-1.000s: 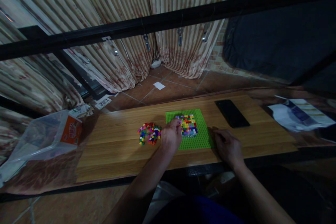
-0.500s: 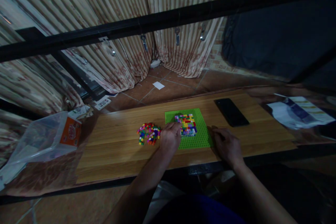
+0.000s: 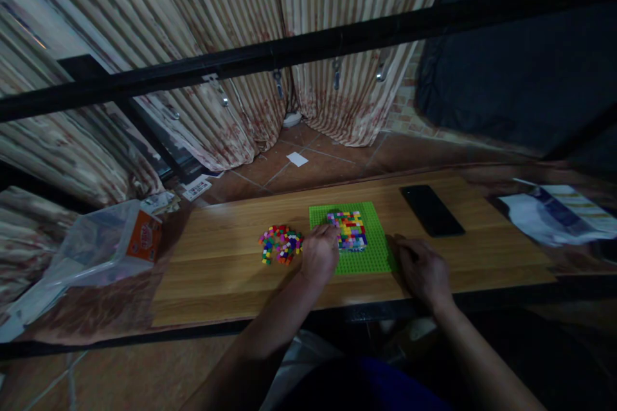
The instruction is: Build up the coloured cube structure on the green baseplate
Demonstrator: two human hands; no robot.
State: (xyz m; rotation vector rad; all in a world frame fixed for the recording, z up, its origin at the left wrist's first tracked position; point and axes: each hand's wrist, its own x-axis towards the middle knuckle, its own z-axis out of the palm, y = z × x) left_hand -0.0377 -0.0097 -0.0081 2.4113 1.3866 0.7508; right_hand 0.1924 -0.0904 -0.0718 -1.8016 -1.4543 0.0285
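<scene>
A green studded baseplate [image 3: 373, 244] lies on the wooden board. On it stands a squarish block of multicoloured toy bricks [image 3: 351, 228]. My left hand [image 3: 321, 253] reaches over the plate's left side, its fingers closed at the left edge of the brick block; whatever they pinch is hidden. Left of that hand, a pile of small loose bricks [image 3: 284, 241] is spread on the wood. My right hand [image 3: 424, 270] rests by the plate's lower right edge, fingers curled and pressed together, and I cannot make out anything in it.
A black phone-like slab [image 3: 431, 210] lies on the wooden board [image 3: 207, 270], right of the plate. A clear plastic tub with an orange label [image 3: 144, 237] stands off the left end. White packaging [image 3: 563, 212] lies beyond the right end. A black bar [image 3: 313, 45] crosses behind.
The whole view has shifted, so things appear slightly farther right. My left hand stays at the left edge of the brick block; my right hand remains beside the plate.
</scene>
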